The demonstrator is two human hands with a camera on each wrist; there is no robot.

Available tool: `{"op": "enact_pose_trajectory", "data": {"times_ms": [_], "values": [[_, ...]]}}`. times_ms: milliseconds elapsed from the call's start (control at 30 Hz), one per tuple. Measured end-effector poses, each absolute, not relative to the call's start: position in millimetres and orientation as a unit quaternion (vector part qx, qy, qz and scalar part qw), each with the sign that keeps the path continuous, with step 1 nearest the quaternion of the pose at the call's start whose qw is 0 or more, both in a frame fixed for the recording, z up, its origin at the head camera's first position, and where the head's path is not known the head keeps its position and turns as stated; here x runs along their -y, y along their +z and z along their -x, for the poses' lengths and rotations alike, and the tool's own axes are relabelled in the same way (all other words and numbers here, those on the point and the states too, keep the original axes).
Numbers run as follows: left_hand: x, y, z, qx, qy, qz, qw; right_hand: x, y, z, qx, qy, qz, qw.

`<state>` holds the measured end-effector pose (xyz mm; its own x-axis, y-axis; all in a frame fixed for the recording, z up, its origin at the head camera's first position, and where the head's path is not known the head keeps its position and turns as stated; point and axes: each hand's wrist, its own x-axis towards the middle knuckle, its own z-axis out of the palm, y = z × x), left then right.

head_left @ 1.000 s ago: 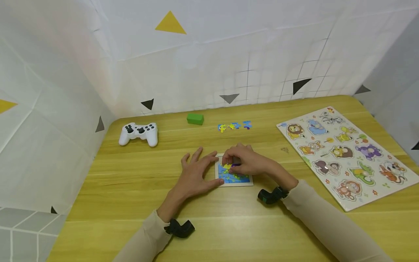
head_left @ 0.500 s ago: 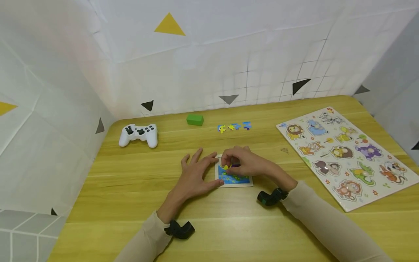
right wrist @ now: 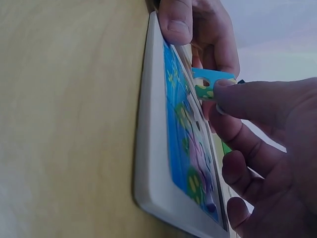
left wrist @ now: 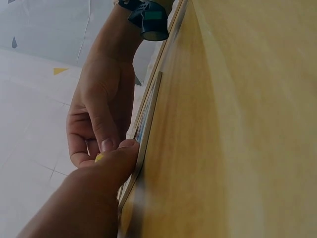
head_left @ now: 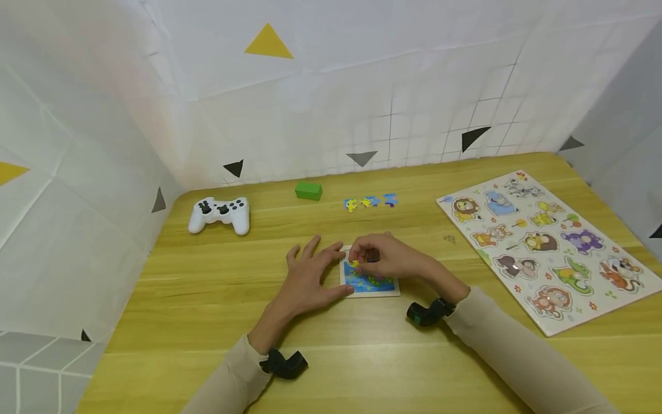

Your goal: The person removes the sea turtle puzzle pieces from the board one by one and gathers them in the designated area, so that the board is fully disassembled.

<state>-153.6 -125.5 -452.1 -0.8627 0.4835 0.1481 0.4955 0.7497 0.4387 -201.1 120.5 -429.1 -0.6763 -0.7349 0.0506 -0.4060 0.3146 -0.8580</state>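
A small jigsaw puzzle in a white frame (head_left: 377, 295) lies mid-table, its picture mostly blue with green and yellow spots. My right hand (head_left: 391, 257) is over its upper part and pinches a puzzle piece (right wrist: 207, 75) between thumb and index finger. In the right wrist view that piece is blue and green, held tilted just off the picture (right wrist: 181, 116). My left hand (head_left: 309, 280) lies at the frame's left side with fingers spread, thumb at the lower left corner and a fingertip at the upper left. The right hand covers the puzzle's upper portion in the head view.
Several loose puzzle pieces (head_left: 351, 204) lie behind the puzzle, near a green block (head_left: 308, 191). A white game controller (head_left: 219, 214) sits at the back left. On the right lies a large animal peg board (head_left: 553, 259). White sheeting (head_left: 320, 115) rises behind the table.
My right thumb and fingers have shifted slightly left over the puzzle, with the piece still pinched. The left hand has stayed in place.
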Motion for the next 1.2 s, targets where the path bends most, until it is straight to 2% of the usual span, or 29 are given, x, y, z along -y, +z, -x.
{"op": "enact_pose_trajectory", "data": {"times_ms": [200, 667, 967, 1200], "values": [[126, -452, 153, 0.936, -0.236, 0.261, 0.012, -122, -426, 201, -0.795, -0.469, 0.344, 0.169], [126, -454, 153, 0.936, -0.235, 0.26, 0.014, -132, -430, 212, -0.84, -0.464, 0.269, 0.081], [126, -454, 154, 0.939, -0.23, 0.256, 0.009, -136, -435, 222, -0.851, -0.463, 0.236, 0.075], [126, -456, 155, 0.937, -0.233, 0.259, 0.014, -135, -436, 241, -0.854, -0.45, 0.25, 0.074]]}}
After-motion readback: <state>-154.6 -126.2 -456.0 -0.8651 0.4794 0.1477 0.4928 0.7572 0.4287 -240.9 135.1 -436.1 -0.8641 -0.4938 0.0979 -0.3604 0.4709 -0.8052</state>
